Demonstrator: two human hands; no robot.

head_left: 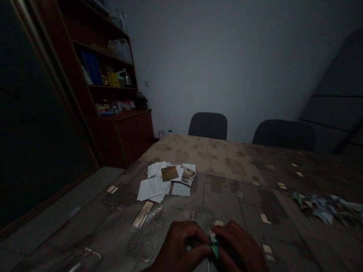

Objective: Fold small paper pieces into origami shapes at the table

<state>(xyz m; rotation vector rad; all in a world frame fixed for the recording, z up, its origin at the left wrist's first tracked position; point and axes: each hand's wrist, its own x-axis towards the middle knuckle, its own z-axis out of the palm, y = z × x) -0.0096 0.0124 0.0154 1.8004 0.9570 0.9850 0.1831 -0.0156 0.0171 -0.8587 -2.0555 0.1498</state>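
Low in the head view, my left hand (183, 245) and my right hand (239, 245) come together above the patterned tablecloth. Between their fingertips is a small green and white paper piece (214, 249), seemingly folded. Thumb and forefinger of my left hand pinch it from the left; the fingers of my right hand close on it from the right, partly hiding it. Beyond my hands, to the left, lies a loose spread of printed cards (151, 189), with a brown picture card (169, 173) on top. To the right sits a heap of crumpled-looking or folded paper pieces (326, 207), blurred.
The table (207, 151) carries a patterned cloth. Two dark chairs, one left (208, 124) and one right (283, 134), stand at its far side before a pale wall. A reddish-brown cabinet (121, 132) with filled shelves stands at the left. The room is dim.
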